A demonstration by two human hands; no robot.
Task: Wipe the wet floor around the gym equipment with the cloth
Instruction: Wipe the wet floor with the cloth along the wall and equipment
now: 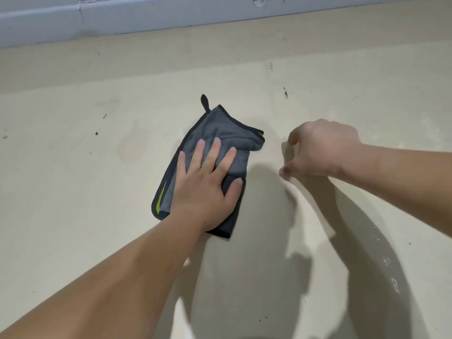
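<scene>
I'm pressing my left hand point(208, 189) flat on the cloth point(220, 128), which is lying lengthwise away from me; right hand point(322, 150) is hovering, loosely curled, empty.

- An indoor room, seen low down where floor meets wall; which kind of room it is cannot be told from this view.
- The floor point(73, 192) is a smooth, cream, unbroken surface, hard and slightly glossy.
- Dark specks point(285, 94) and scuffs dot it, and pale wet streaks point(391, 282) shine at the right.
- A grey band point(171, 18) runs along the far edge, with a vertical seam point(79, 11) and a round dent point(260, 1).
</scene>
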